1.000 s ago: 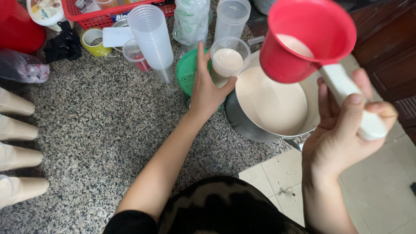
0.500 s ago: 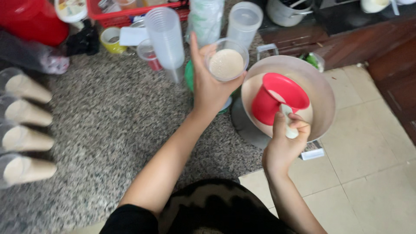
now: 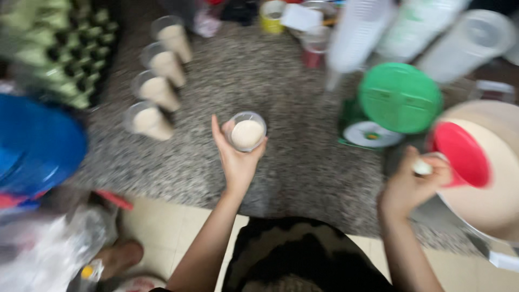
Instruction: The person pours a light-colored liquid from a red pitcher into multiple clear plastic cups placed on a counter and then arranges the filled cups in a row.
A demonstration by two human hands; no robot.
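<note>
Left hand [image 3: 235, 162] with grip closed around a clear filled cup [image 3: 247, 131], held above the speckled worktop [image 3: 259, 81]. Right hand [image 3: 412, 185] with grip closed on the white handle of a red ladle [image 3: 464, 154] in the pot [image 3: 494, 203] of pale liquid. Four filled cups [image 3: 157, 75] lying near left.

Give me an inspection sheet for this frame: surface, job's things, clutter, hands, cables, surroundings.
Surface: speckled mat over pale floor tiles.
Job's things: clear cup of beige liquid; red scoop in a pot of the same liquid.
Clutter: four filled cups in a row at left; green lid; stacked clear cups at top; blue tub.
Hands: left hand holds the cup; right hand grips the scoop's white handle.
Cables: nothing seen.
Surroundings: green egg trays top left; frame blurred.
</note>
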